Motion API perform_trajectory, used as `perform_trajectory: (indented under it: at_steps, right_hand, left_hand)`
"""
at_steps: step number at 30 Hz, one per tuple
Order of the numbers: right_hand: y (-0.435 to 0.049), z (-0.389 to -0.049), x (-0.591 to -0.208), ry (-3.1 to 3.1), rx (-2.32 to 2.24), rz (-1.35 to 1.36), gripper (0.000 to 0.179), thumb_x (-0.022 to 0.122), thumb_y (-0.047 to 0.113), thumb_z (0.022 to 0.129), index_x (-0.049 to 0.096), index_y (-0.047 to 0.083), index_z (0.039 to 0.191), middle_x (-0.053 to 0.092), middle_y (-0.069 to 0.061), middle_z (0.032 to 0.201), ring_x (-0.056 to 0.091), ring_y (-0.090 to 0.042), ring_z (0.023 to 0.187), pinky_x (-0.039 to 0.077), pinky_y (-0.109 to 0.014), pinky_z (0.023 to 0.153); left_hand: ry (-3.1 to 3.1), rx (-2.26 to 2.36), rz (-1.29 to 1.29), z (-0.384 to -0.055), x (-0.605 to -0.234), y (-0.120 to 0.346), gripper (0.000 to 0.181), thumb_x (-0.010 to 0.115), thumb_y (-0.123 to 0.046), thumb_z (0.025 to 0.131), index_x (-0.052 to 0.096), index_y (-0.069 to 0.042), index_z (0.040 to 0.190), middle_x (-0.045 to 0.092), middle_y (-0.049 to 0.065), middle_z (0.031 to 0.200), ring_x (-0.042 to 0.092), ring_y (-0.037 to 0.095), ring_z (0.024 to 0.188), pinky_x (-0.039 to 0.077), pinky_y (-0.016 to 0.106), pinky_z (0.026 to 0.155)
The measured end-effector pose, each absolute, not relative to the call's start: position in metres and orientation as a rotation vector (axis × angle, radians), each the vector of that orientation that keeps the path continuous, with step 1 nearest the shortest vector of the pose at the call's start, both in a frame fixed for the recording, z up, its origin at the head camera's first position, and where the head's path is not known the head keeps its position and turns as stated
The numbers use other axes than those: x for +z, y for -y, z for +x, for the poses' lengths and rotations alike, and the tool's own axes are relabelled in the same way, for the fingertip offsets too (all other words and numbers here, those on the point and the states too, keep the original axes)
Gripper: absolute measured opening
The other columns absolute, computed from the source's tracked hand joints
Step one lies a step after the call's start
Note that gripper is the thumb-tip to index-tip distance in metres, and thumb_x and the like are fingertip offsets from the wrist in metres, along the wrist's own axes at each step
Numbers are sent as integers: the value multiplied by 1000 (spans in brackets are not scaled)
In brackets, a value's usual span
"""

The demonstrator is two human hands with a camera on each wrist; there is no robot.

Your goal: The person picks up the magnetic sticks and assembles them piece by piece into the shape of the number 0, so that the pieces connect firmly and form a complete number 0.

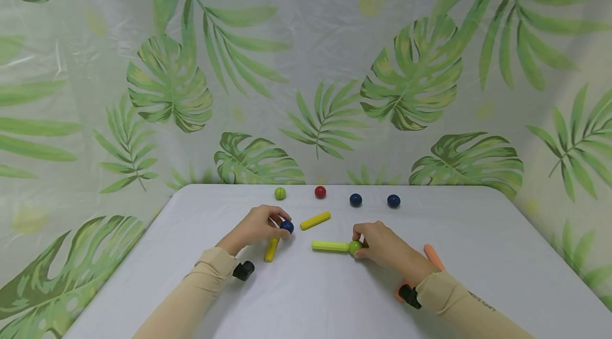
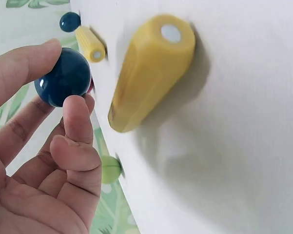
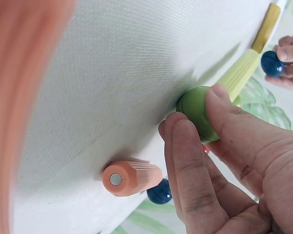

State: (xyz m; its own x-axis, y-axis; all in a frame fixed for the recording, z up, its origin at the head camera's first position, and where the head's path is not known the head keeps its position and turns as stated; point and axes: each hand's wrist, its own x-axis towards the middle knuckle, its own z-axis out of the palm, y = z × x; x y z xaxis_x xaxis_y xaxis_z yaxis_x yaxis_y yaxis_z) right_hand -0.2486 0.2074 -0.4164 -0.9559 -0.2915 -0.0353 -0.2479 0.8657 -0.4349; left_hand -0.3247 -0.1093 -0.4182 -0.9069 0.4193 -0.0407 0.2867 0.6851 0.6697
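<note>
My left hand [image 1: 260,226] pinches a glossy dark blue ball [image 2: 64,78] between thumb and fingers. Beside that hand, a yellow stick [image 1: 271,250] lies on the table, its near end showing a round silvery disc in the left wrist view; a gap separates it from the ball. With thumb and fingertips, my right hand [image 1: 383,243] holds a green ball [image 3: 197,111] at the right end of a lime-yellow stick [image 1: 330,246]. That stick points left across the table. Between the hands and a little farther back lies another yellow stick [image 1: 315,220].
Along the back edge sit a lime ball [image 1: 280,193], a red ball [image 1: 320,192] and two dark blue balls, one in the middle [image 1: 356,200] and one farther right [image 1: 393,201]. Orange sticks [image 1: 433,257] lie by the right wrist. A leaf-printed sheet [image 1: 325,62] hangs behind the white table [image 1: 306,302].
</note>
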Motion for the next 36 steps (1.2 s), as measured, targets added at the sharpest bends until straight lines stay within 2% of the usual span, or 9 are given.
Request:
perform_trajectory:
  at_steps: [8, 17, 36]
  right_hand:
    - [-207, -248, -416, -2932, -683, -417, 24, 89, 8, 87, 66, 12, 94, 63, 2, 76, 54, -12, 69, 45, -26, 64]
    - [-207, -247, -415, -2935, -673, -419, 24, 89, 8, 87, 66, 12, 94, 63, 2, 76, 54, -12, 69, 46, -27, 65]
    - [-213, -250, -416, -2926, -724, -487, 25, 90, 7, 86, 66, 11, 95, 67, 2, 77, 56, -10, 70, 48, -26, 65]
  left_hand:
    - [-2671, 963, 642, -320, -419, 97, 29, 88, -19, 90, 78, -16, 117, 75, 3, 102, 66, 13, 80, 54, 26, 71]
    - [-2644, 931, 715, -313, -420, 91, 29, 87, -17, 91, 77, -15, 119, 75, 5, 104, 66, 14, 83, 56, 28, 70]
    - [-2634, 888, 728, -312, -424, 85, 28, 88, -16, 91, 77, -16, 117, 76, 2, 105, 66, 14, 88, 57, 31, 79]
